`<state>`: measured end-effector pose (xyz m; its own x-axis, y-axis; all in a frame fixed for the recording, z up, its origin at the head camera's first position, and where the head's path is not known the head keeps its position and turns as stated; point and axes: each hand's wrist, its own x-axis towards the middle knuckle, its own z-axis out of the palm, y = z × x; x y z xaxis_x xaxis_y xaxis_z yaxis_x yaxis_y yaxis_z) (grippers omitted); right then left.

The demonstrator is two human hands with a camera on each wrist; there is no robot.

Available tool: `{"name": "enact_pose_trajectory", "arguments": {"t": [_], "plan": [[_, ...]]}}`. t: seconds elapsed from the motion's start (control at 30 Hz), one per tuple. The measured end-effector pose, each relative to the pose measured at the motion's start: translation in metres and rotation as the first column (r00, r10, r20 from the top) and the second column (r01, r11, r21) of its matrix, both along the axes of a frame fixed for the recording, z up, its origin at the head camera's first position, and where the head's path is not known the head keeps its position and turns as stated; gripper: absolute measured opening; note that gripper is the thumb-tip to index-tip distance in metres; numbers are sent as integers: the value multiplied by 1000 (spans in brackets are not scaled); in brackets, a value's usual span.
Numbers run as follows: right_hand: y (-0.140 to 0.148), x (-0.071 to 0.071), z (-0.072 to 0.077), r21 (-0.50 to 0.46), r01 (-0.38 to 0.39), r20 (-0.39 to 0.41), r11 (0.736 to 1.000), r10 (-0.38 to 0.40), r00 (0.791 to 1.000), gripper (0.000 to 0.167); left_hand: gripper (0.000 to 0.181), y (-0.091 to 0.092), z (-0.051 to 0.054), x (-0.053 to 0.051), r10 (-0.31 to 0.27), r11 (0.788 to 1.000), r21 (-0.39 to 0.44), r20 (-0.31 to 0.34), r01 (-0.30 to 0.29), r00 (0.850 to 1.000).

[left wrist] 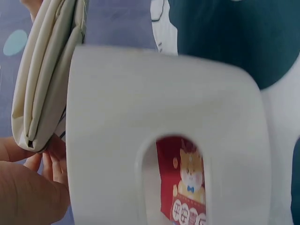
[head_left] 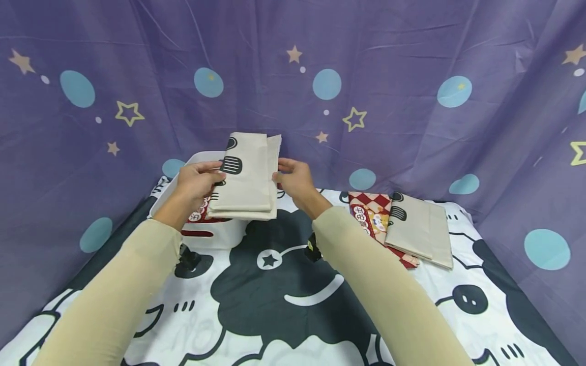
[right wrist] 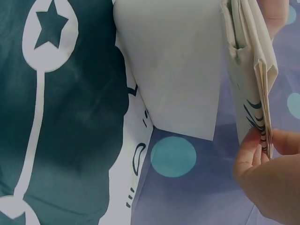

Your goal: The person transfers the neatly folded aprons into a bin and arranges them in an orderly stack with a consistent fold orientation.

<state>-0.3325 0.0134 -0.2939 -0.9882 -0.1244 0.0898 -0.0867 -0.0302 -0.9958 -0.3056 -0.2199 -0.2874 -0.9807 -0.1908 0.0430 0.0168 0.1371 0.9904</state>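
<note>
A folded cream cloth (head_left: pixel 249 175) with black printed shapes is held up over the right side of a white plastic bin (head_left: pixel 229 236). My left hand (head_left: pixel 194 183) pinches its left edge, and my right hand (head_left: pixel 298 184) pinches the right edge. In the right wrist view the layered folds of the cream cloth (right wrist: pixel 255 56) show edge-on between thumb and fingers. Through the handle hole of the bin (left wrist: pixel 108 117), the left wrist view shows a red item (left wrist: pixel 187 180) with a cartoon animal and lettering. Most of the bin's inside is hidden behind the cloth and left hand.
At the right of the bed-like surface lies a red checked folded piece (head_left: pixel 373 216) with cartoon print, partly under another folded cream cloth (head_left: pixel 418 229). A black-and-white cartoon sheet (head_left: pixel 293 284) covers the surface. A purple patterned curtain (head_left: pixel 274 101) hangs behind.
</note>
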Motion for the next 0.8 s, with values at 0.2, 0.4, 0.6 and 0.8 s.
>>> {"name": "enact_pose_trajectory", "arguments": {"t": [0.2, 0.4, 0.6, 0.8], "plan": [[-11, -3, -3, -62, 17, 2, 998, -17, 1000, 48, 53, -13, 4, 0, -42, 999, -23, 39, 43, 998], [-18, -3, -2, -86, 49, 12, 995, -48, 999, 39, 52, -20, 11, 0, -28, 998, -55, 40, 31, 999], [-26, -3, -4, -100, 3, 5, 995, -3, 1000, 41, 51, -28, 11, -2, 8, 994, -105, 32, -5, 999], [-34, -1, -7, -131, -87, -22, 988, 85, 996, 47, 49, -37, 11, -5, 46, 989, -143, 27, -42, 999]]}}
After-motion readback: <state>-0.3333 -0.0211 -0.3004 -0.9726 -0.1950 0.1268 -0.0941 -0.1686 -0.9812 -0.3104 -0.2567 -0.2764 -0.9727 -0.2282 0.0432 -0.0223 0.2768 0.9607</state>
